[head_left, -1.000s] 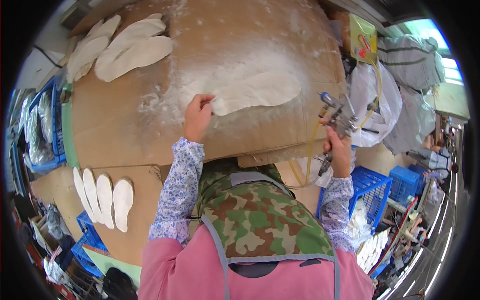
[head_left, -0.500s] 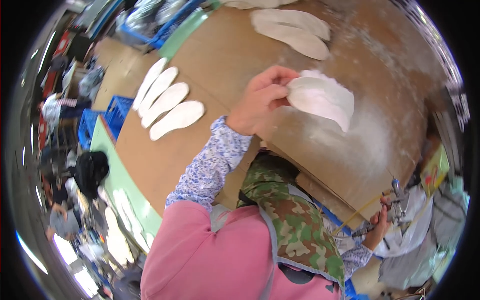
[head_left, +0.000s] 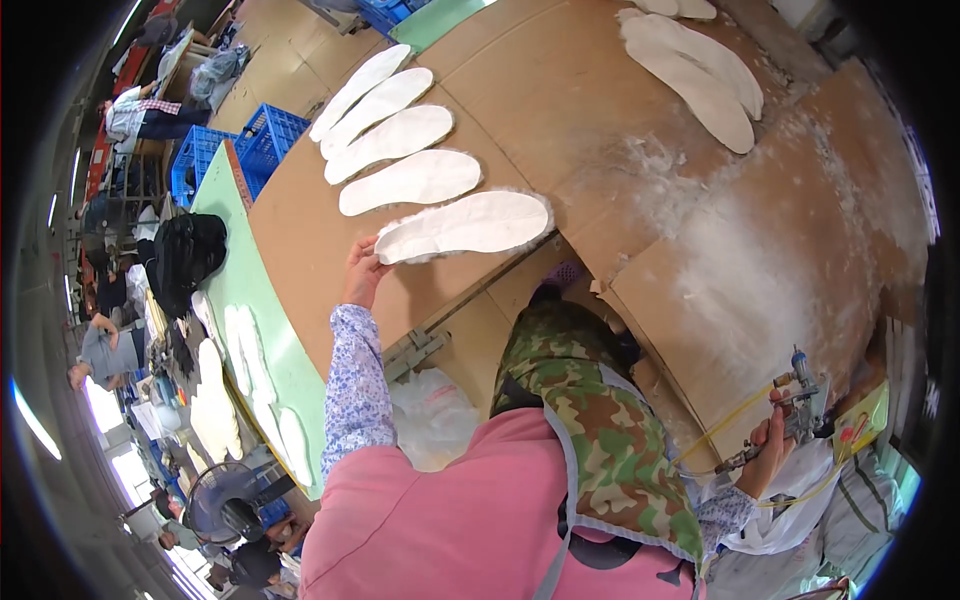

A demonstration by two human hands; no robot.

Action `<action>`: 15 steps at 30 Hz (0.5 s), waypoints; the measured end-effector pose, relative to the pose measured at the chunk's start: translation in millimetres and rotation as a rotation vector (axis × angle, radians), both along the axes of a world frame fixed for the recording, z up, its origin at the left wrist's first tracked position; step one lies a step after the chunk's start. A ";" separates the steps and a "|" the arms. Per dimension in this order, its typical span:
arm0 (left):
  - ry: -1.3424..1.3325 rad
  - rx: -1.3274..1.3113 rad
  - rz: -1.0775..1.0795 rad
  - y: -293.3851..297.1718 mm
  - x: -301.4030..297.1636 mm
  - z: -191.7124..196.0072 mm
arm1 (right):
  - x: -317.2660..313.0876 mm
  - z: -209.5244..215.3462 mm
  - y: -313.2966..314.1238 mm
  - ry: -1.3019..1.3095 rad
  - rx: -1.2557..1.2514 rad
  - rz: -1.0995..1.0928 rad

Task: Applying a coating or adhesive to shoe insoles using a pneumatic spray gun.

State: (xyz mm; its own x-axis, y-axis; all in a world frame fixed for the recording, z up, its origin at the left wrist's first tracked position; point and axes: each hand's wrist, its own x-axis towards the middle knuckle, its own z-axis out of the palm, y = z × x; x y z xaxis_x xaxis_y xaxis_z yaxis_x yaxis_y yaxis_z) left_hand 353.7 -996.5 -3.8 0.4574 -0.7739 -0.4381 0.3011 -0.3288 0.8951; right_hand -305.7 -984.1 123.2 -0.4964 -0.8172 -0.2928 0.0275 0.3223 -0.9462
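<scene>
My left hand (head_left: pixel 363 277) pinches one end of a white fleecy insole (head_left: pixel 468 226), white face up with fuzz round its rim. The insole is at the near end of a row of several white insoles (head_left: pixel 412 180) on the brown board; whether it touches the board I cannot tell. At the lower right my right hand (head_left: pixel 766 448) is closed around a metal spray gun (head_left: pixel 806 400) with a yellow hose. The gun stays over the board's right edge, away from the insoles.
More insoles (head_left: pixel 690 75) lie at the far right. White fuzz (head_left: pixel 735 285) coats the brown board beside the gun. A green table (head_left: pixel 240 270) with insoles and a black bag (head_left: pixel 185 262) stands left, near blue crates (head_left: pixel 270 150) and a fan (head_left: pixel 225 500). Other people work farther left.
My left hand has carried the insole from above the fuzz-covered area leftward to the row. The view has shifted. My right hand still holds the spray gun at the lower right.
</scene>
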 end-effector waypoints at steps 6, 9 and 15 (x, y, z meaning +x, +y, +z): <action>-0.222 0.264 0.027 20.9 53.9 -30.6 | 24.3 7.4 -16.4 0.013 0.034 0.056; -1.050 0.359 0.056 13.3 57.3 -21.2 | 31.9 9.7 -15.4 0.015 0.053 0.044; -1.196 -0.217 -0.171 -134.7 -58.5 28.4 | 28.0 8.3 1.6 0.070 -0.011 -0.075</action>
